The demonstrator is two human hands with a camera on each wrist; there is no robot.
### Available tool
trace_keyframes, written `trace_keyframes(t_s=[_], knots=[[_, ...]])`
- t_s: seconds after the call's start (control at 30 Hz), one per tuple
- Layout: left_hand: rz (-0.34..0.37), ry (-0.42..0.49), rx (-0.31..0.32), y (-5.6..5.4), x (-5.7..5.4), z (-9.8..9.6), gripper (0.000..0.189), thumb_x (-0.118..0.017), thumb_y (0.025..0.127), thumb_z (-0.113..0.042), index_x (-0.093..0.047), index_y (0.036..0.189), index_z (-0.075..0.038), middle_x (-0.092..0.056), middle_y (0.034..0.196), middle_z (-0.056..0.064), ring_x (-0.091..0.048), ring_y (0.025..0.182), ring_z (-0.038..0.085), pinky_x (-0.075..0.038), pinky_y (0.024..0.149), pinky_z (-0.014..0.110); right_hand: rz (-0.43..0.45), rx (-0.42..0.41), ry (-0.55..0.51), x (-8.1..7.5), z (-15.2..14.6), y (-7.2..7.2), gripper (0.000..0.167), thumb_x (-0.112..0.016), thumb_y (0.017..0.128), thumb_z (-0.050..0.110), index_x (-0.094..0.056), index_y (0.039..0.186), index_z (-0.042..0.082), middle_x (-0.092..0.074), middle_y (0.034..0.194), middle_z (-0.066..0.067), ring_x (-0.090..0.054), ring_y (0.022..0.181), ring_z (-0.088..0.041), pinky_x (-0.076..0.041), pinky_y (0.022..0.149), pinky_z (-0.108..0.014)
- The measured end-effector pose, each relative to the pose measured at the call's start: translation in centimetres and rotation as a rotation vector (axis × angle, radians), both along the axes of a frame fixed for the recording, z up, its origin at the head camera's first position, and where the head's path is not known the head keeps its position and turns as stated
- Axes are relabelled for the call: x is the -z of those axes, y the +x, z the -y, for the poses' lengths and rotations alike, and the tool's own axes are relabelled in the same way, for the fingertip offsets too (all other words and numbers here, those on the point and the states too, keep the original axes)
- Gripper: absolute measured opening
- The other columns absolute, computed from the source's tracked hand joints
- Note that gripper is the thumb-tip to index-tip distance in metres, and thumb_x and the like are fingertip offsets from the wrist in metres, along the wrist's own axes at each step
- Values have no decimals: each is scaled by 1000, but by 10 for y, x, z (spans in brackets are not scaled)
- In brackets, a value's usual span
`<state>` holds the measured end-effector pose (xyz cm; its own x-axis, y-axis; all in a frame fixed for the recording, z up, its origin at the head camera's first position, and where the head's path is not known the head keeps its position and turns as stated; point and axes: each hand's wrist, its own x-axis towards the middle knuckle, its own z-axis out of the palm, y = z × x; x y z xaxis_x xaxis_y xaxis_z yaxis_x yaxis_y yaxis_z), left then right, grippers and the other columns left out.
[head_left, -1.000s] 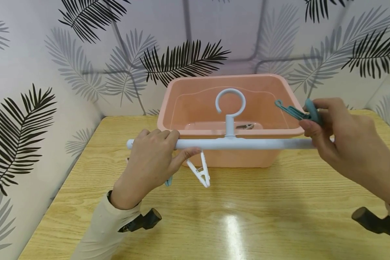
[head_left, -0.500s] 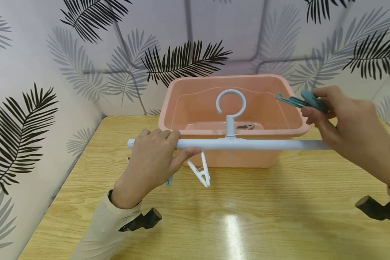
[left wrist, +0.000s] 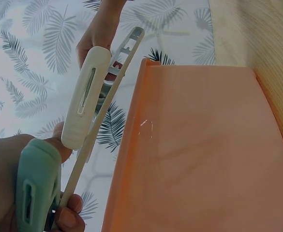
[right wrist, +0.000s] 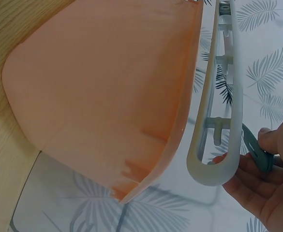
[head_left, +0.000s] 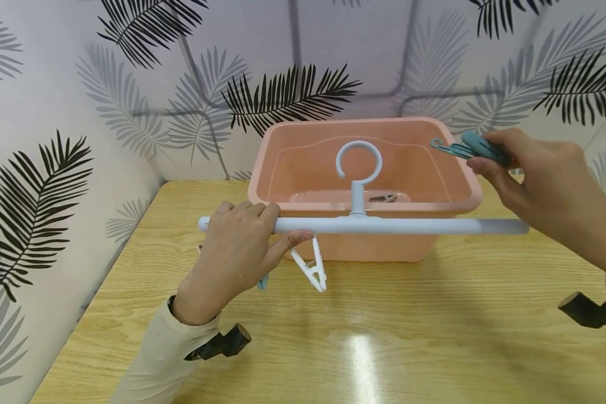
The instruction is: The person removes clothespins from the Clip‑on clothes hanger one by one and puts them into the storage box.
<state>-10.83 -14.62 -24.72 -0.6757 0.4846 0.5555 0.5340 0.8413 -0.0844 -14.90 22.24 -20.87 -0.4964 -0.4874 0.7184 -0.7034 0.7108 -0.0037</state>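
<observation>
A pale blue-white plastic hanger bar [head_left: 409, 225] with a round hook [head_left: 380, 163] is held level in front of a pink tub [head_left: 363, 247]. My left hand [head_left: 237, 252] grips the bar near its left end. Beneath it hang a white clip [head_left: 315, 272] and a pale green clip [left wrist: 37, 186], the latter mostly hidden by the hand in the head view. Above the bar's right end, my right hand [head_left: 550, 174] pinches a teal clip [head_left: 480, 147] with a small hooked tip, apart from the bar. From the right wrist, the bar's hollow underside [right wrist: 218, 169] shows.
Inside the tub lies a greyish-brown clip [head_left: 382, 198]. The tub stands at the back of the wood-grain table [head_left: 384, 314], close to the leaf-patterned backdrop [head_left: 333, 33].
My right hand has risen with the teal clip, clear of the bar, and the bar's right end now shows. The left hand and hanger have stayed nearly still.
</observation>
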Motion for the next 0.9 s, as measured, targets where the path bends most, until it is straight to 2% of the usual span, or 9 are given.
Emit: trace_keyframes(t_s=[0.23,0.33,0.47,0.6,0.73,0.83,0.9], knots=[[-5,-12,-1,0,0,0,68,-15,91,-69,-42,65,-12,-35,54,-3,-35,46,13,-24,47,30,5,-12,15,-4,-1,-2,43,-55,98,36,-61,105,-7,-71,86,-19,-69,70,-36,-42,53,-15],[-15,-15,0,0,0,0,68,-16,91,-69,-42,65,-12,-35,54,-3,-34,45,13,-23,46,29,2,-16,20,-5,-2,-4,48,-51,99,40,-62,104,-7,-71,84,-19,-68,67,-35,-41,52,-16],[-20,-15,1,-1,1,0,69,-16,91,-69,-43,65,-12,-35,54,-3,-34,45,13,-23,46,29,-14,-18,34,-5,-2,-7,55,-45,99,47,-63,103,-5,-70,81,-16,-64,60,-27,-38,51,-16],[-22,-14,1,-1,1,0,69,-15,91,-69,-43,65,-12,-35,53,-3,-34,45,13,-23,46,29,-20,-25,50,-6,-3,-10,47,-49,99,43,-63,102,-2,-70,79,-11,-56,55,-16,-38,52,-17],[-25,-14,3,-1,1,-1,69,-15,91,-69,-43,65,-12,-34,53,-3,-33,45,13,-23,46,29,6,-15,70,-7,-2,-11,31,-60,97,29,-62,102,-1,-69,76,-7,-46,49,-10,-35,51,-17],[-28,-9,4,-1,2,-1,69,-16,91,-70,-42,64,-11,-34,53,-3,-33,45,13,-23,46,29,24,-13,75,-7,-1,-14,24,-64,95,22,-62,102,-1,-70,78,-9,-54,51,-15,-37,53,-18],[-28,-4,6,-1,3,-1,69,-16,91,-70,-42,64,-11,-34,53,-4,-33,45,13,-23,46,29,23,-24,72,-6,-1,-17,26,-62,96,24,-62,102,-1,-70,80,-10,-60,56,-20,-38,55,-19]])
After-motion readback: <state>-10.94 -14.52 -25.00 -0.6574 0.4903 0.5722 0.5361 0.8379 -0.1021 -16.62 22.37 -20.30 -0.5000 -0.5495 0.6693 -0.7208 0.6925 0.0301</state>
